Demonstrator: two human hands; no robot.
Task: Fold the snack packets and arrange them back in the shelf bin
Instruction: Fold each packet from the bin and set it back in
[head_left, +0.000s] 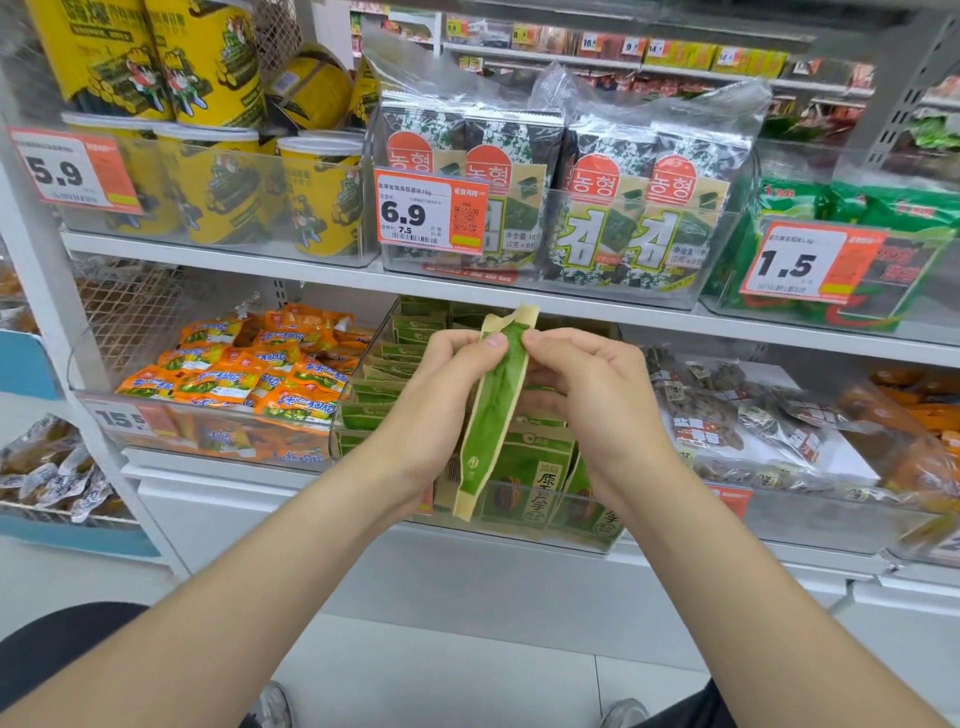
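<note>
I'm mid-fold, my left hand and right hand each keeping a narrow pinching grip on the green snack packet, upright in front of the shelf bin; next, I judge, press the crease flat and slot it in.

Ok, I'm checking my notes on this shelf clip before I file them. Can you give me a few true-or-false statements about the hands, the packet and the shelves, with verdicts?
1. The left hand and right hand both pinch the green packet near its top. True.
2. The green packet lies inside the clear bin. False: it is held upright in front of that bin.
3. Orange packets lie in the bin to the left. True.
4. The price tag before the seaweed packs reads 5.9. False: it reads 6.9; 5.9 hangs by the yellow tubs.
</note>
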